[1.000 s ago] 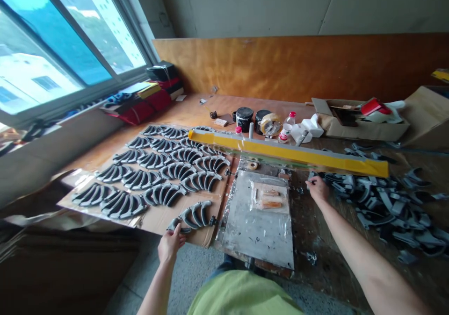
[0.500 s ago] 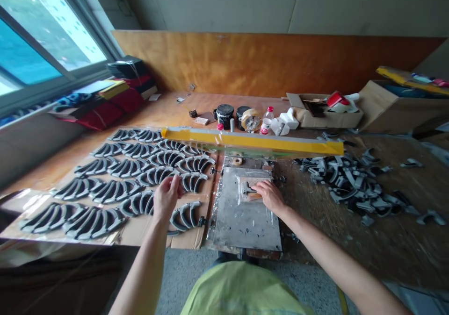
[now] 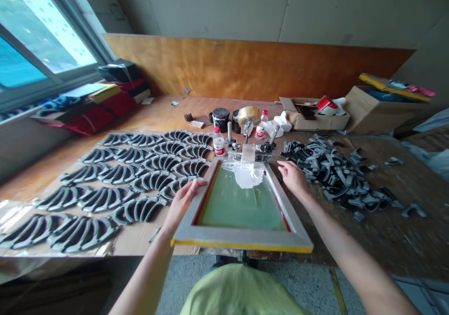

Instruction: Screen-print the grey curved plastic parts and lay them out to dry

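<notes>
A silk-screen printing frame [image 3: 293, 233] with a grey metal border and greenish mesh lies lowered in front of me, covering the metal base plate. White ink [image 3: 248, 178] is pooled at the far end of the mesh, beside a squeegee [image 3: 249, 153] at the hinge clamp. My left hand [image 3: 185, 198] grips the frame's left side, thumb and fingers at its edge. Just off the frame's right side hovers my right hand [image 3: 293, 177], its fingers slightly bent and apart, with nothing seen in them. Whatever lies under the screen is hidden.
Rows of curved grey-black parts [image 3: 101, 198] cover cardboard on the left. A loose pile of similar parts [image 3: 336, 170] lies on the right. Behind the frame stand a red-capped bottle [image 3: 219, 143], a black tub [image 3: 220, 118], a tape roll [image 3: 249, 114] and an open carton [image 3: 319, 118].
The screen frame has swung down from its raised position over the plate. My left hand has come from the parts to the frame's edge; my right hand has left the small piece on the plate.
</notes>
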The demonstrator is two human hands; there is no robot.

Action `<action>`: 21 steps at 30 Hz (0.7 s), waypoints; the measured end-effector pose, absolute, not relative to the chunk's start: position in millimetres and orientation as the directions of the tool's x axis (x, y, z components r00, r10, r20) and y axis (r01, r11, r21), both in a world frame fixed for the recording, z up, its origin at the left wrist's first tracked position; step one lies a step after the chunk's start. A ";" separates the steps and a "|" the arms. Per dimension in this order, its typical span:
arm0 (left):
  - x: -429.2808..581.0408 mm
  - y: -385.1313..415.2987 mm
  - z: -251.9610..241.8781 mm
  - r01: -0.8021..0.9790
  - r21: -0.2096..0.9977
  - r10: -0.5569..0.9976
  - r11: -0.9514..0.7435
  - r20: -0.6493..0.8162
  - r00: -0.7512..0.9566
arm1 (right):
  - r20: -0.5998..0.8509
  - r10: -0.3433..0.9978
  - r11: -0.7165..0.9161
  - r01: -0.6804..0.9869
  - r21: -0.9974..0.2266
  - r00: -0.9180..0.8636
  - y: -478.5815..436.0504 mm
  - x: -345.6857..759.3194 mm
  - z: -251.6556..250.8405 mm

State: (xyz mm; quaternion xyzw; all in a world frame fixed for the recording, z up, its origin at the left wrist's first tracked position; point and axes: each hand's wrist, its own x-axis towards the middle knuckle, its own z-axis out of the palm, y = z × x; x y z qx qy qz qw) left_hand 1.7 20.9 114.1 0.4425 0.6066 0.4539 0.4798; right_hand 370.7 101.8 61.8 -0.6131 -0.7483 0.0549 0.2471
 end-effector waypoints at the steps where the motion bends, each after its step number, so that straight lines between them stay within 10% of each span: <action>1: 0.5 11.1 101.2 0.103 0.958 0.961 0.266 -0.255 -0.111 | 0.332 0.934 0.262 0.885 -0.384 -0.133 111.3 366.0 70.1; 12: 2.6 -4.3 -4.7 0.296 0.882 0.930 0.367 -0.339 -0.143 | 0.065 0.929 0.370 0.918 -0.141 -0.364 144.0 276.5 66.5; 21: -1.2 -4.9 -10.7 0.285 0.874 0.919 0.393 -0.368 -0.138 | 0.089 0.706 0.700 0.673 -0.237 -0.703 87.3 310.8 53.4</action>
